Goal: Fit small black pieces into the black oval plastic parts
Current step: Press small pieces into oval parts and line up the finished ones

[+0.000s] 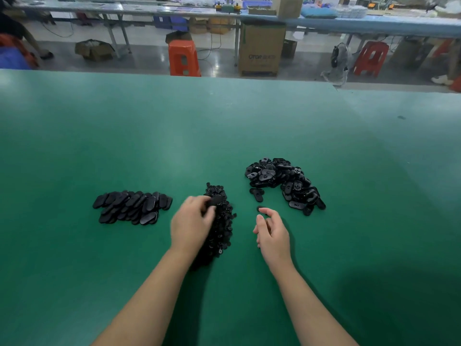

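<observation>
A broad bench (224,126) covered in smooth, matte green sheet fills most of the view, with soft light patches spread across it. Beyond its far edge a glossy grey floor is seen, on which a tall brown cardboard box (260,49) and a moulded orange plastic stool (184,58) are stood.

Three dark heaps are laid on the bench. To the right, a curved, loose pile of black oval plastic parts (284,182) is spread, their hollow, glossy undersides turned up in many directions. To the left, a tidier stack of oval parts (132,207) is arranged in overlapping rows, smooth rounded backs upward. Between them, a narrow heap of small black pieces (222,221) is strewn, round and knobbly in texture; single pieces cannot be told apart clearly.

The left hand (192,223) is held over the near side of the small pieces, fingers curled, and a black oval part (215,201) is pinched at its fingertips, somewhat blurred. The right hand (273,233) is held loosely curled just above the bench, thumb and forefinger closed on a small black piece (260,209); how firmly it is gripped cannot be told.
</observation>
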`<state>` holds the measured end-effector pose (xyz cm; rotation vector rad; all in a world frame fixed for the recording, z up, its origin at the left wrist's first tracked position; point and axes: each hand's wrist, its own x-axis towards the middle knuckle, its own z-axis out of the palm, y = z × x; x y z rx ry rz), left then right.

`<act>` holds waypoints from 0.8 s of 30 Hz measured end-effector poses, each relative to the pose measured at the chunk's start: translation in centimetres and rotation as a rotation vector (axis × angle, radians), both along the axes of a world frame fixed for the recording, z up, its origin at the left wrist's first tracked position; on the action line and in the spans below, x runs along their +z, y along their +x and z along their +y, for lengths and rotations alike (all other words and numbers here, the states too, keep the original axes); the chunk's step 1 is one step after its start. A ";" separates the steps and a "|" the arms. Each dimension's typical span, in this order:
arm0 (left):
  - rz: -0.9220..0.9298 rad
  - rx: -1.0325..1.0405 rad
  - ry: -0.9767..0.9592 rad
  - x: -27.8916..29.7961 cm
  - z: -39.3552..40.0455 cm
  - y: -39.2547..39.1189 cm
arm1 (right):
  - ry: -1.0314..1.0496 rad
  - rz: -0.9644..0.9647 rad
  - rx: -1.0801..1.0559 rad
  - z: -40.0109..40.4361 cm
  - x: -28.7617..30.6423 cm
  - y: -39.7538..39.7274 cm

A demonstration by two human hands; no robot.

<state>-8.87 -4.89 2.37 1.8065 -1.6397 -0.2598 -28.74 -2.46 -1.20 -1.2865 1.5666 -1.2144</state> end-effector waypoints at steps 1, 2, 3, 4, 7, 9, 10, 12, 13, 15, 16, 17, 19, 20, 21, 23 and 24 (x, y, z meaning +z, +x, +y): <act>0.002 0.074 0.003 0.0 -0.2 1.8 | 0.003 0.008 0.005 0.0 0.1 0.0; -0.001 0.143 0.005 0.0 -0.4 3.6 | 0.005 0.018 0.006 0.1 0.1 0.0; -0.002 0.210 0.009 0.0 -0.5 5.5 | 0.006 0.026 0.006 0.1 0.1 0.0; -0.003 0.274 0.012 0.0 -0.6 7.3 | 0.007 0.033 0.007 0.1 0.1 0.0; 0.001 0.439 0.059 -0.2 -0.5 11.6 | 0.014 0.057 0.012 0.1 0.1 0.0; 0.017 0.504 0.118 -0.4 -0.4 13.2 | 0.016 0.072 0.014 0.0 0.1 0.1; 0.018 0.521 0.139 -0.5 -0.4 13.6 | 0.020 0.076 0.014 0.0 0.1 0.1; 0.016 0.535 0.158 -0.5 -0.4 14.0 | 0.031 0.077 0.018 0.0 0.0 0.1; 0.020 0.534 0.153 -0.5 -0.4 14.1 | 0.035 0.079 0.022 0.1 0.1 0.2; 0.031 0.512 0.117 -0.5 -0.3 13.7 | 0.040 0.083 0.024 0.1 0.1 0.1; 0.035 0.483 0.092 -0.5 -0.3 13.3 | 0.041 0.085 0.022 0.2 0.1 0.2; 0.033 0.439 0.063 -0.5 -0.3 12.9 | 0.043 0.088 0.020 0.2 0.1 0.2; 0.004 0.312 0.017 -0.6 -0.3 11.6 | 0.045 0.096 0.017 0.1 0.1 0.2; -0.022 0.238 0.014 -0.8 -0.2 10.9 | 0.047 0.099 0.018 0.1 0.1 0.2; -0.053 0.168 0.028 -0.9 -0.2 10.1 | 0.048 0.098 0.018 0.1 0.1 0.2; -0.093 0.064 0.096 -1.4 -0.1 8.6 | 0.043 0.100 0.016 0.2 0.2 0.3; -0.094 0.033 0.135 -1.7 -0.2 7.9 | 0.040 0.104 0.015 0.2 0.2 0.3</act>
